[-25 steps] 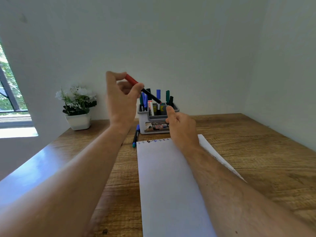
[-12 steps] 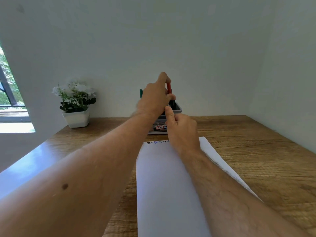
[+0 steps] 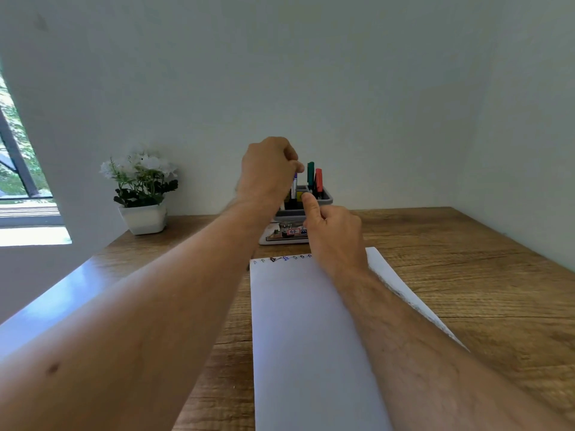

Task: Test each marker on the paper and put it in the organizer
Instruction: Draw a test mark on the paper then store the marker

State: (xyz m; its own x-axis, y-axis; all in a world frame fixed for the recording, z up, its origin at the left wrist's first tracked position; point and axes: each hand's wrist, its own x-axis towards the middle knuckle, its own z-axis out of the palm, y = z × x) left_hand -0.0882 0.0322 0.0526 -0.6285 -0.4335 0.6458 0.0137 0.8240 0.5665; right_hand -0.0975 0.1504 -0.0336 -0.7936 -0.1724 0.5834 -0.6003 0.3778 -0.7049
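Note:
A grey and white organizer [image 3: 326, 200] stands at the back of the wooden table with several markers upright in it. Among them are a red marker [image 3: 318, 179], a green marker [image 3: 310, 173] and a blue-capped marker [image 3: 294, 185]. My left hand [image 3: 268, 169] hovers over the organizer with its fingers curled, the fingertips right at the blue-capped marker's top; nothing shows inside the hand. My right hand [image 3: 334, 234] holds the organizer's front, thumb up against its rim. White paper [image 3: 305, 343] lies in front, with small test marks [image 3: 283, 259] along its far edge.
A white pot of white flowers [image 3: 141, 194] stands at the back left by the wall. A window [image 3: 18, 169] is at the far left. The wooden table [image 3: 466, 275] meets walls behind and on the right.
My left hand carried the red marker from up left to the organizer and let it go; it now stands beside the green one. The right hand stayed on the organizer.

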